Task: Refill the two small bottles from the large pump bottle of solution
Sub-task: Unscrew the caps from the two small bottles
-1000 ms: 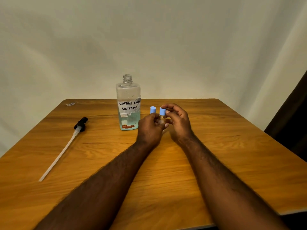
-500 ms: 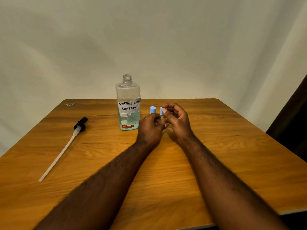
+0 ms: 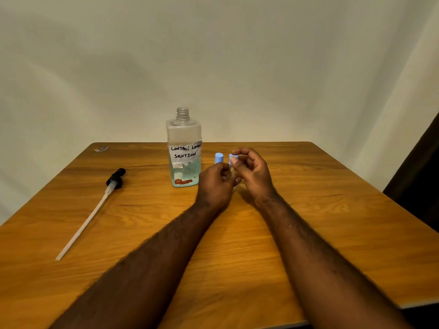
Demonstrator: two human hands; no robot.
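both small bottles stand close together just right of the large bottle (image 3: 183,153), at the middle of the table (image 3: 332,210), and my two hands are on them. my right hand (image 3: 253,172) pinches the blue cap (image 3: 230,159) of the right small bottle (image 3: 231,171) between thumb and forefinger, the other fingers curled loosely. my left hand (image 3: 217,184) is curled low around the body of this same bottle, i think, to keep it from turning; the fingers close on something there, but which bottle exactly i cannot say for sure. the left small bottle (image 3: 218,158) shows only its blue cap above my knuckles.

these little bottles should be very light and easy to knock over, and the clear body is probably smooth and a bit slippery, so i judge it is best to hold the body low and firm and to twist only at the cap. the large bottle is about one third full and already open, so it will be heavier and can spill; i would take it around the flat middle, near the taped label.

the pump (image 3: 114,181) with its long tube lies well apart at the left. a small scrap (image 3: 101,149) at the far left corner is too small to name. the bodies of both small bottles are hidden behind my hands, so how much liquid they hold i cannot see
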